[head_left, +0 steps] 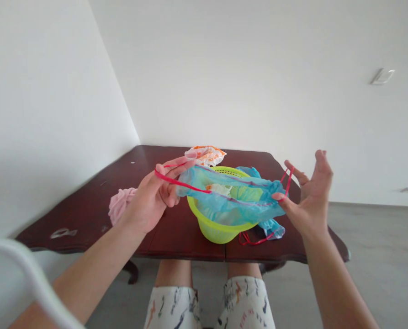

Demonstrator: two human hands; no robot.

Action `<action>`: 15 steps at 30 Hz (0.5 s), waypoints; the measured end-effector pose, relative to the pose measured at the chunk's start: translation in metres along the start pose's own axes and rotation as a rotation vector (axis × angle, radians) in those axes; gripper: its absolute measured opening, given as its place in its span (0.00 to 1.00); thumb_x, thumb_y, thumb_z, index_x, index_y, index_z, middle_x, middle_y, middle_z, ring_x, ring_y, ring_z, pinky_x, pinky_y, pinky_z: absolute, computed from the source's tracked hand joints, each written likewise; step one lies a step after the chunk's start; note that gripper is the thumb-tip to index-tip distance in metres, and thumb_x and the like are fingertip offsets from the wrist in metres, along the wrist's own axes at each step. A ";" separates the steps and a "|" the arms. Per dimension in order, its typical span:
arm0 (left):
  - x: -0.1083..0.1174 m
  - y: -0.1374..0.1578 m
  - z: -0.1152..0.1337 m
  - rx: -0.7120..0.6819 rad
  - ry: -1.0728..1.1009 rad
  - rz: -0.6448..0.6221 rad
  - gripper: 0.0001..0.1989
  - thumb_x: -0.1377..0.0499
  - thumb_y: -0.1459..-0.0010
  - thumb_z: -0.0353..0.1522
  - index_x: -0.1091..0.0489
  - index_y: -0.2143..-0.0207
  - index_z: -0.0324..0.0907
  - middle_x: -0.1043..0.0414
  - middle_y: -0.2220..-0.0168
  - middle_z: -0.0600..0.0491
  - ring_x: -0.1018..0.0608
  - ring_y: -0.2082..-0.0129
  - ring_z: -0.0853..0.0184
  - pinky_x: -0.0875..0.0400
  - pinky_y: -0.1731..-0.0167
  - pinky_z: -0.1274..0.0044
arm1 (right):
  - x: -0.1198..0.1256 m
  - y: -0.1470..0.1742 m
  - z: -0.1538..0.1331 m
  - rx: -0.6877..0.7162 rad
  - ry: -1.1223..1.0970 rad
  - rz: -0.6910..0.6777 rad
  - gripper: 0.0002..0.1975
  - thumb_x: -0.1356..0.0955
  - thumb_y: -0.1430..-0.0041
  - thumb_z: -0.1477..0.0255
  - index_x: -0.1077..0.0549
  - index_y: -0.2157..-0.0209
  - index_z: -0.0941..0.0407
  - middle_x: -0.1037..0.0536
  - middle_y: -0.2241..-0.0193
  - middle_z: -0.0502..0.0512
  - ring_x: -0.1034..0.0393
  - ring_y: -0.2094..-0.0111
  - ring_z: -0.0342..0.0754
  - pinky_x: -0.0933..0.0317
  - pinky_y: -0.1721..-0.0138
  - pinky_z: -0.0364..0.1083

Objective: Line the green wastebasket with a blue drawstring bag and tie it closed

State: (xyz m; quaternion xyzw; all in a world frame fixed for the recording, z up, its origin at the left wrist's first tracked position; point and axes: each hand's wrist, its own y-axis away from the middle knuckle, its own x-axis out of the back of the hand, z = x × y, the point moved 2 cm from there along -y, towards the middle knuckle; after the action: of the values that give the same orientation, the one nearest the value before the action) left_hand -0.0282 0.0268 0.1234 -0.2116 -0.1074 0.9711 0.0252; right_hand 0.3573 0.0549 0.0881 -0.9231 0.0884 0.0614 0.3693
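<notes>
Over a basket (217,235) near the table's (176,240) front edge, the right hand (313,198) stretches a bag's (238,210) red drawstring (186,185), fingers apart; the left hand (151,203) hooks it too, pinch unclear.

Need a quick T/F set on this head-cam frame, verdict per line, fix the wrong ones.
1. A blue bag is stretched between the left hand and the right hand. True.
2. The right hand is closed in a fist. False: its fingers are spread, with a red loop strung between thumb and finger.
3. A white-and-orange bag lies beyond the yellow-green basket. True.
4. The pink bundle sits to the right of the basket. False: it is on the left, by the left forearm.
5. The tabletop is dark reddish brown. True.
</notes>
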 end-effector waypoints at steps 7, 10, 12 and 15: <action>-0.008 -0.028 0.023 -0.105 -0.131 -0.005 0.22 0.18 0.34 0.40 0.10 0.43 0.39 0.09 0.40 0.38 0.24 0.76 0.74 0.28 0.78 0.81 | -0.025 0.006 -0.025 0.134 0.163 -0.103 0.62 0.07 0.54 0.75 0.27 0.22 0.32 0.55 0.08 0.51 0.47 0.11 0.76 0.33 0.21 0.80; -0.021 -0.040 0.033 -0.216 -0.209 -0.009 0.20 0.19 0.33 0.42 0.10 0.44 0.40 0.08 0.47 0.40 0.11 0.58 0.59 0.20 0.68 0.78 | -0.041 0.007 -0.036 0.211 0.138 -0.117 0.51 0.11 0.42 0.76 0.25 0.25 0.31 0.47 0.10 0.48 0.51 0.10 0.71 0.36 0.17 0.78; -0.035 -0.045 0.039 -0.277 -0.266 -0.060 0.21 0.21 0.30 0.46 0.10 0.44 0.41 0.08 0.47 0.41 0.09 0.50 0.53 0.17 0.61 0.75 | -0.053 0.007 -0.046 0.253 0.114 -0.076 0.43 0.14 0.38 0.76 0.22 0.29 0.32 0.38 0.14 0.50 0.49 0.10 0.69 0.33 0.18 0.76; -0.061 -0.050 0.043 -0.322 -0.366 -0.184 0.26 0.28 0.24 0.55 0.10 0.46 0.42 0.08 0.49 0.41 0.09 0.48 0.51 0.16 0.55 0.70 | -0.069 0.004 -0.059 0.242 0.075 0.005 0.33 0.16 0.35 0.76 0.18 0.35 0.35 0.24 0.24 0.55 0.26 0.21 0.68 0.23 0.24 0.74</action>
State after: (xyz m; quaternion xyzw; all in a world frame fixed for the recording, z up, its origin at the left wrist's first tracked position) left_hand 0.0099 0.0613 0.1975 -0.0232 -0.2820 0.9573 0.0596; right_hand 0.2919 0.0199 0.1401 -0.8732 0.1111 0.0167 0.4743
